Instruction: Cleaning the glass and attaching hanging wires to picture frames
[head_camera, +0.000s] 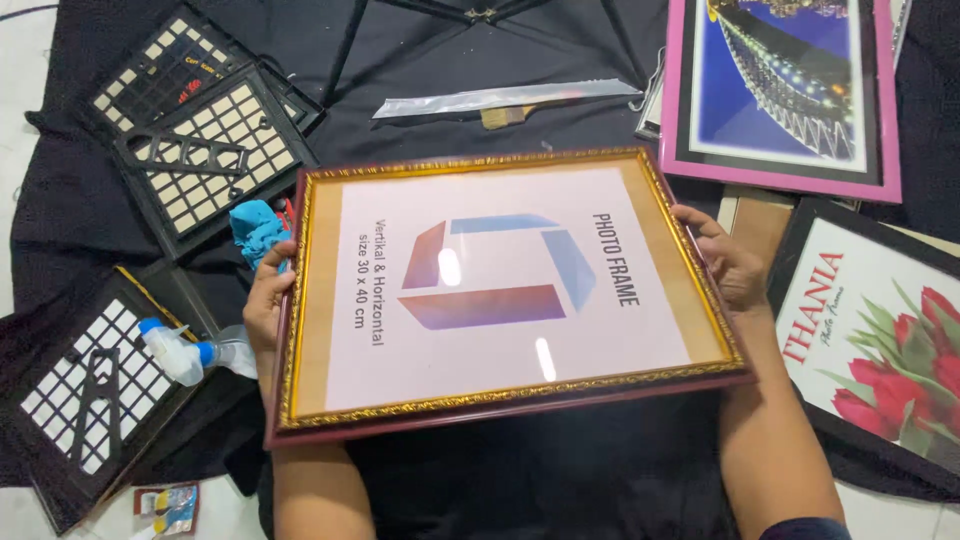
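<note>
Head view, left to right: a black gridded frame back (95, 385) and a spray bottle (185, 352) lie on the black cloth (60, 200), and beside them the left hand (265, 300) has its fingers curled shut on the left edge of the gold-trimmed picture frame (500, 290), a blue rag (258, 228) just above it. That frame is held level over the lap, centre of view, glass up. On its right edge the right hand (730, 262) is clamped the same way, with a pink-framed picture (785, 90) and a black-framed tulip picture (875, 330) lying beyond.
</note>
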